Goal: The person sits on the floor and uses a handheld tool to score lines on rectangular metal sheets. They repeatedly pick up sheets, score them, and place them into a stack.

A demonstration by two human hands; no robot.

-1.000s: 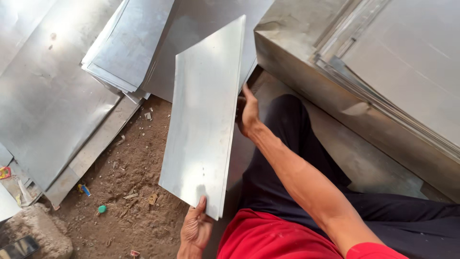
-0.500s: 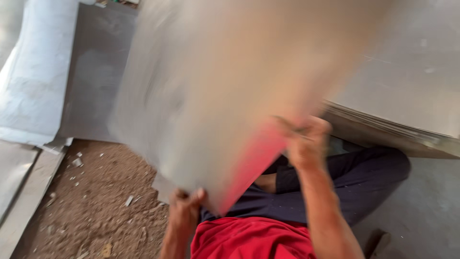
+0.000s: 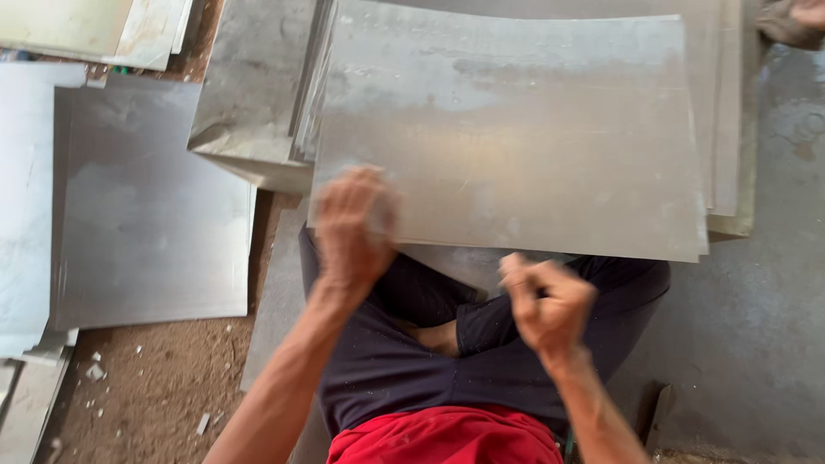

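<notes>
The person is sitting in a red shirt [image 3: 447, 438] and dark trousers [image 3: 404, 361]. The right hand [image 3: 547, 301] is hanging curled into a loose fist above the lap, holding nothing that shows. The left hand [image 3: 351, 228], blurred, is lying with fingers bent on the near left corner of a metal sheet [image 3: 516, 137]; whether it is gripping the edge, I cannot tell. That sheet is lying flat on a stack of sheets [image 3: 726, 120] just ahead of the knees. Another sheet [image 3: 146, 215] is lying on the ground to the left.

Your left hand [image 3: 351, 228] reaches forward, fingers curled and blurred; your right hand [image 3: 545, 299] hangs back, loosely fisted
</notes>
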